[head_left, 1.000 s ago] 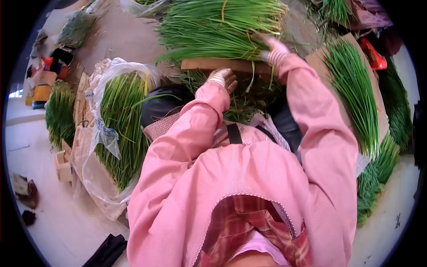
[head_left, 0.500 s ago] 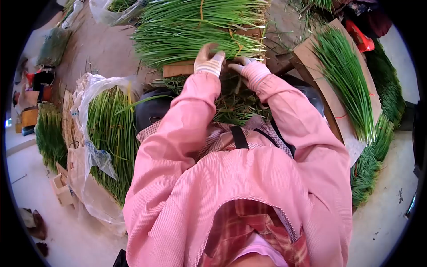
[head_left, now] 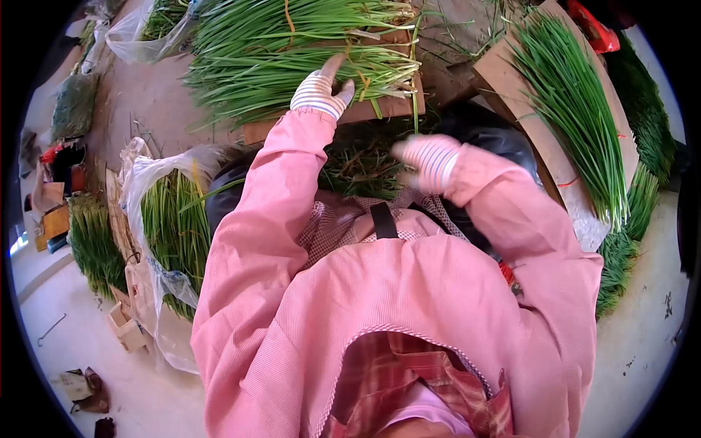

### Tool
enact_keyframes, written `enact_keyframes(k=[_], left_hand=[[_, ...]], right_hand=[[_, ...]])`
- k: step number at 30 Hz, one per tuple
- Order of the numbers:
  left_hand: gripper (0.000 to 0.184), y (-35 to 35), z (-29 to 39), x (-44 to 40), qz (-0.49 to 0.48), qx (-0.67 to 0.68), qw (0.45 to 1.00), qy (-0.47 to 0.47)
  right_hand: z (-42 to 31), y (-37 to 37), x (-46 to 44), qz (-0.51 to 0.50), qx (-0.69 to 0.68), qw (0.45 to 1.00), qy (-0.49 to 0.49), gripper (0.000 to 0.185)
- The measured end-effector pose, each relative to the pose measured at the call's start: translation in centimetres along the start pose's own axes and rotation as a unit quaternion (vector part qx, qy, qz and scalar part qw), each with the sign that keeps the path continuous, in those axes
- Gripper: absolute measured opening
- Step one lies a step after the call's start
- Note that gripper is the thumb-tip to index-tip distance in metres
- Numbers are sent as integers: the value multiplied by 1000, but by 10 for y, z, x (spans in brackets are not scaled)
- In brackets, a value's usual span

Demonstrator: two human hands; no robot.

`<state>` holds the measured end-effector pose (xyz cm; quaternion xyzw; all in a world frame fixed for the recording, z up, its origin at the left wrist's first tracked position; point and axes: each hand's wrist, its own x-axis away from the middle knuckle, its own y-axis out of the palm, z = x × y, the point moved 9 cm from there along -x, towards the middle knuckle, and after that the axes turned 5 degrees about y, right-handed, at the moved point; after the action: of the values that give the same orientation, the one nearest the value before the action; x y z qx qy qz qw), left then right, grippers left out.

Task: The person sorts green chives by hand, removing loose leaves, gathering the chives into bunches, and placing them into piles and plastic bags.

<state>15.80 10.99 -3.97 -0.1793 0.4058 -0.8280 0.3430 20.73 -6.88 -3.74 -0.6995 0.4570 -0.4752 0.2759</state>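
A tied bundle of long green stalks [head_left: 270, 84] lies on a brown board [head_left: 266, 131], its pale ends to the right. My left hand [head_left: 323, 93], in a striped glove, rests on the near edge of that bundle with thumb and fingers apart. Blurred by motion, my right hand [head_left: 429, 162] hovers below the board's right end, over loose green scraps [head_left: 361, 169]; what it holds, if anything, cannot be made out. One thin stalk [head_left: 415, 109] hangs over the board's edge, above the right hand.
Another bundle [head_left: 573, 117] lies on cardboard [head_left: 504, 77] at the right, with a red strip near it. At the left, a clear plastic bag [head_left: 150, 241] holds more stalks. A small wooden box [head_left: 128, 332] and dark items sit on the pale floor.
My right hand has drawn back from the bundle, down and to the right. My left hand stays at the bundle. The view has shifted, so the bundles appear further left and up.
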Motion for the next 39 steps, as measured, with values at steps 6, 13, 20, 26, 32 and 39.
enact_keyframes(k=[6,13,20,26,32,39], left_hand=[[37,-13,19,11,43,-32,994,92],[32,-29,19,66,145,156,976,48],[55,39,32,112,-21,616,744,-257],[41,84,6,96,64,789,515,-330],[48,53,5,106,14,793,562,-236],[43,61,-2,112,37,852,443,-276]], right_hand=[[32,-118,-30,321,131,937,37,71],[110,-84,-137,131,-22,990,50,58],[76,-57,-119,-62,-498,864,37,42],[35,-7,-92,-143,-528,836,38,34],[83,-37,-113,29,-494,867,60,35],[110,-11,-116,8,-518,842,151,37]])
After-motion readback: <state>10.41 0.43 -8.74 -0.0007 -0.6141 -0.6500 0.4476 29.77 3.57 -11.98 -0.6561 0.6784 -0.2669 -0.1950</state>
